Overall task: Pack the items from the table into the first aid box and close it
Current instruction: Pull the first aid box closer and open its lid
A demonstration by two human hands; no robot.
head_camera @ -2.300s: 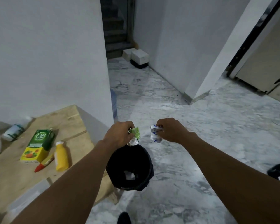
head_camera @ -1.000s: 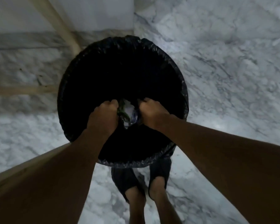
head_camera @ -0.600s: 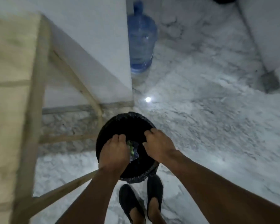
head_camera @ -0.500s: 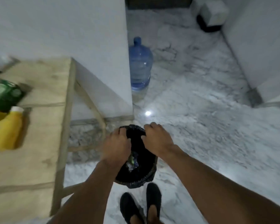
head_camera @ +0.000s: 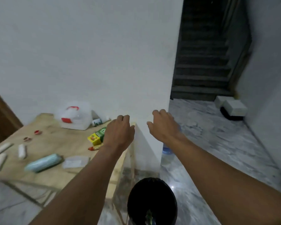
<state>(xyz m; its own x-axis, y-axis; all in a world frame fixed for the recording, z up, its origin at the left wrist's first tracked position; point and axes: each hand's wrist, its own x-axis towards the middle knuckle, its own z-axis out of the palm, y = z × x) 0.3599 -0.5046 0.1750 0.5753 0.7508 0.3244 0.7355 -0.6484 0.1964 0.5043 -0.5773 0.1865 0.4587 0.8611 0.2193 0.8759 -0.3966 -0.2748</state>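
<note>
The clear first aid box with a red handle stands at the far side of the wooden table, against the wall. On the table lie a pale green roll, a flat clear packet, several white rolls, a green and yellow carton and a small bottle. My left hand hovers over the table's right edge, fingers loosely curled, holding nothing. My right hand hangs in the air beside it, also with nothing in it.
A black-lined bin stands on the marble floor below my arms, with crumpled wrappers inside. A blue water jug peeks out behind my right arm. White boxes sit by the dark stairs.
Both hands let the wrappers fall into the bin and rose out of it. My view has swung up from the bin toward the table and wall.
</note>
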